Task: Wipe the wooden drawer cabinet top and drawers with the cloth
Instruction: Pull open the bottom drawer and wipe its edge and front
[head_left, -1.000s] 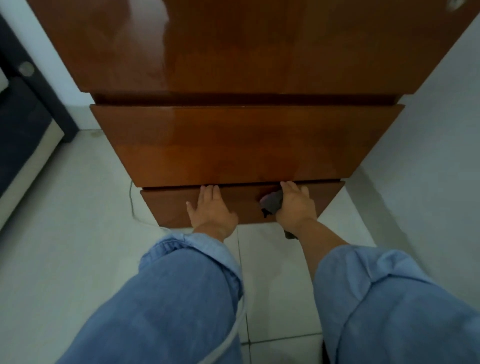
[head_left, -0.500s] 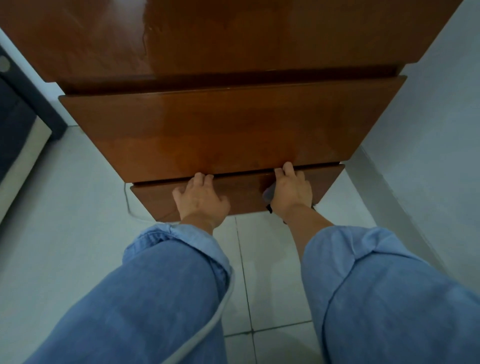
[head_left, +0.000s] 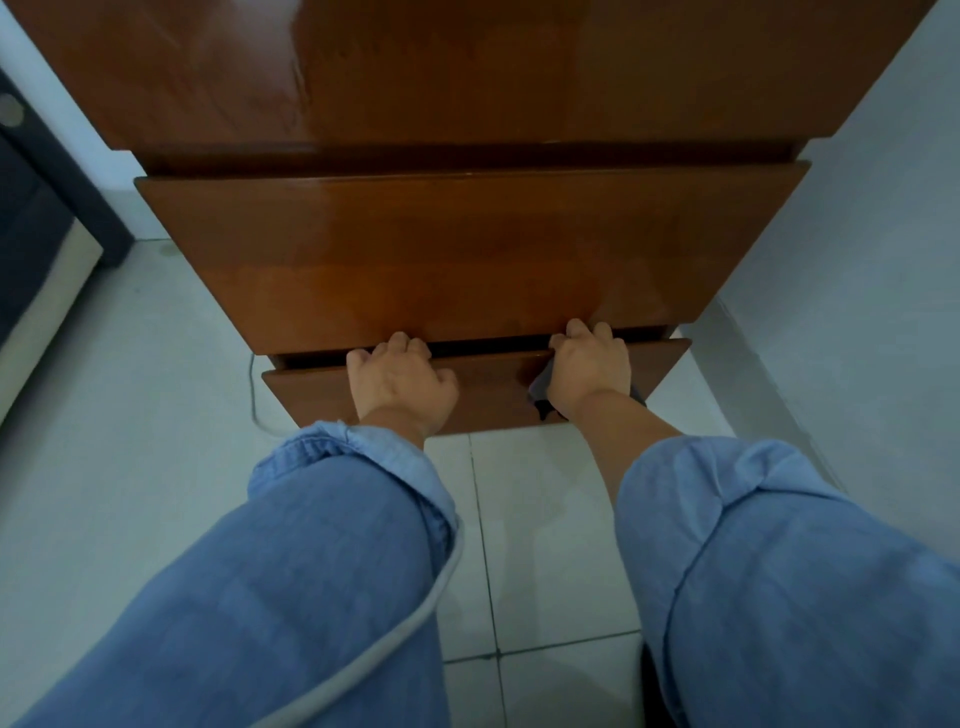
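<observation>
Btm drawer (head_left: 488, 384) out, tiled floor (head_left: 540, 519)

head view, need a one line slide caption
Both hands, left and right, grip the bottom drawer's top edge, cloth under the right.
</observation>
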